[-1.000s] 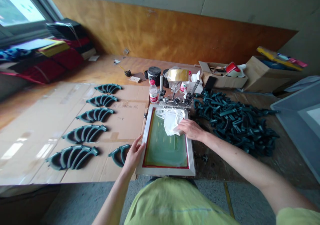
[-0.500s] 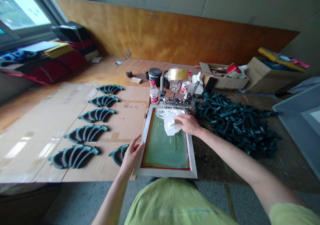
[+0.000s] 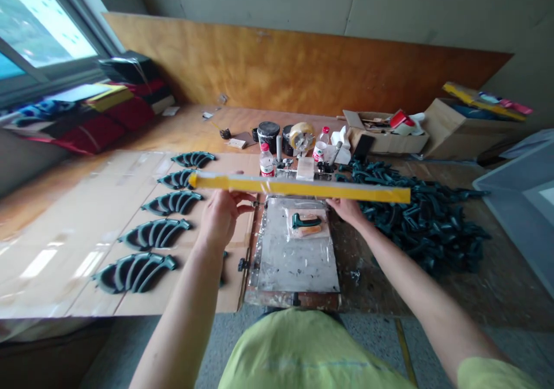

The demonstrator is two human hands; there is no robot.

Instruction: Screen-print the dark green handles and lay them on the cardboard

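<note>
Brown worktop (image 3: pixel 385 296) lies below. Low between the fingers of the left hand (image 3: pixel 220 216) and right hand (image 3: pixel 350 211), one green piece (image 3: pixel 303 223) sits on a pad (image 3: pixel 294 233). Left fingers bend near the yellow-edged frame (image 3: pixel 303 189); right ones half hide behind it. I can't tell if either grips. Past the fingers stands a bottle (image 3: pixel 267 161).

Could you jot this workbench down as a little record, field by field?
Left hand: at the yellow-edged frame, grip partly hidden
Right hand: at the frame's underside, grip unclear
Frame: raised, seen edge-on
Metal plate: bears one dark green part on a pad
Left: fanned green parts on cardboard
Right: heaped green parts
</note>
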